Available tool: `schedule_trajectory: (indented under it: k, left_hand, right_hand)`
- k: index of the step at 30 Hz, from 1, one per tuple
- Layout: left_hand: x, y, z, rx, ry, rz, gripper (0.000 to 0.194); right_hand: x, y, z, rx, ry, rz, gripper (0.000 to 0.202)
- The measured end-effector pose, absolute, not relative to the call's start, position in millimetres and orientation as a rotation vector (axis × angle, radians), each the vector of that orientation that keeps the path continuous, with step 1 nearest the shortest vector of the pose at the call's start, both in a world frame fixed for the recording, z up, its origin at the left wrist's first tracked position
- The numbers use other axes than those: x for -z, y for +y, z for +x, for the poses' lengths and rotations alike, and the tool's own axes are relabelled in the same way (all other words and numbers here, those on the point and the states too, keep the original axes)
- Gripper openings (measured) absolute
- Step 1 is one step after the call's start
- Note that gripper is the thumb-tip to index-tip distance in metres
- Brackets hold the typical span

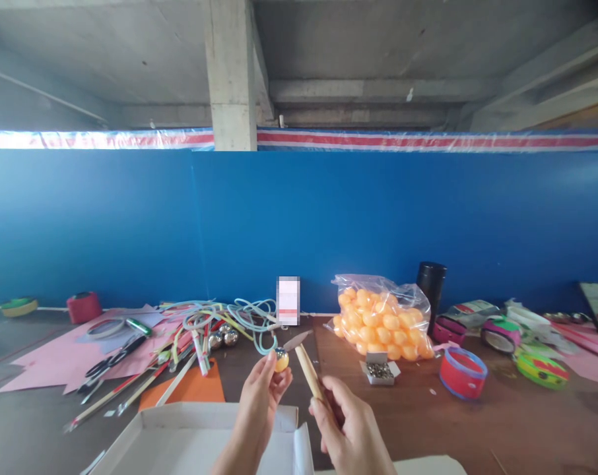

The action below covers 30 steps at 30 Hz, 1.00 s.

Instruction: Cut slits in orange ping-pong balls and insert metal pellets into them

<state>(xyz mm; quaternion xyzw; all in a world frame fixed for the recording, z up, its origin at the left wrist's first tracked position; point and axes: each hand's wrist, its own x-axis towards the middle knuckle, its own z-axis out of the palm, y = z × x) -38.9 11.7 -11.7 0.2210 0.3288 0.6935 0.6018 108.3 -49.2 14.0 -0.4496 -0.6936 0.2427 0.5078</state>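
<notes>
The ball (282,361), orange below and shiny on top, was pinched between your left hand's (264,389) thumb and fingers, just above the far rim of the white box (220,414). Your right hand (347,422) was closed round the wooden-handled tool (309,373), its head near the ball; you couldn't tell whether they touched. Farther right stood the small box (381,380) of metal bits and, behind it, the clear bag (402,290) of orange balls (378,323).

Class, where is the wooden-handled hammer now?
In the head view, the hammer is low near centre, gripped in the right hand, its metal head near the ball in the left hand.
</notes>
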Motion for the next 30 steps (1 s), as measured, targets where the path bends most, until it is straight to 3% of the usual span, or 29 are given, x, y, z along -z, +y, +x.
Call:
schedule_trajectory:
  k: [22,30]
  left_hand:
    - [6.0,9.1,-38.1,-1.613,0.749,0.472,0.015]
    - [8.4,10.6,-39.2,-1.627,0.727,0.454,0.013]
  right_hand:
    - [-8.3,-45.7,108.9,-0.516,-1.725,-1.145,0.026]
    - [-9.5,-45.2,110.5,-0.655,-1.638,-1.190,0.030]
